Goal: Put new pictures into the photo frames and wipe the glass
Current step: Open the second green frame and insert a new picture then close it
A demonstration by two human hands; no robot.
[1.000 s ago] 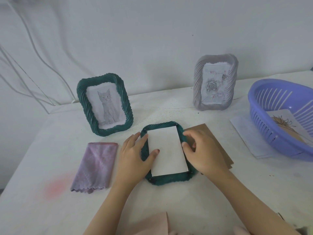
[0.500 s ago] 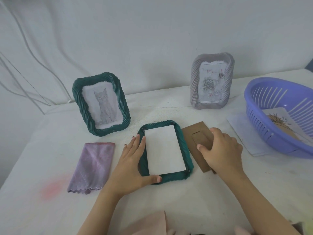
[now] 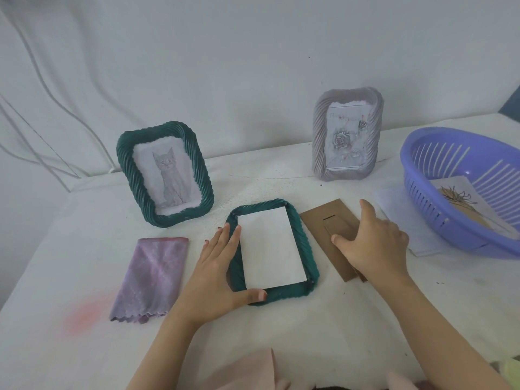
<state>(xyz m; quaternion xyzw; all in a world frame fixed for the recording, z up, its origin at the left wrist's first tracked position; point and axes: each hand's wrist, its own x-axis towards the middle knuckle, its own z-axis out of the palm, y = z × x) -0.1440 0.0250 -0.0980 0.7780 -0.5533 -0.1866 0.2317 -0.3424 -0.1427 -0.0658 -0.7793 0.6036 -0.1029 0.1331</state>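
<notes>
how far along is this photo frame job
Looks done: the green cat frame and grey rose frame stand with pictures in. In hand: a second green frame lies face down with white paper in it, left hand steadying, right hand on the brown backing board. Left: fit that board, wipe with the purple cloth lying untouched.

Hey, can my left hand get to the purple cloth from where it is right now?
Probably yes. The cloth lies flat just beside the left hand, with nothing between them; the hand would only have to leave the green frame it rests on.
</notes>
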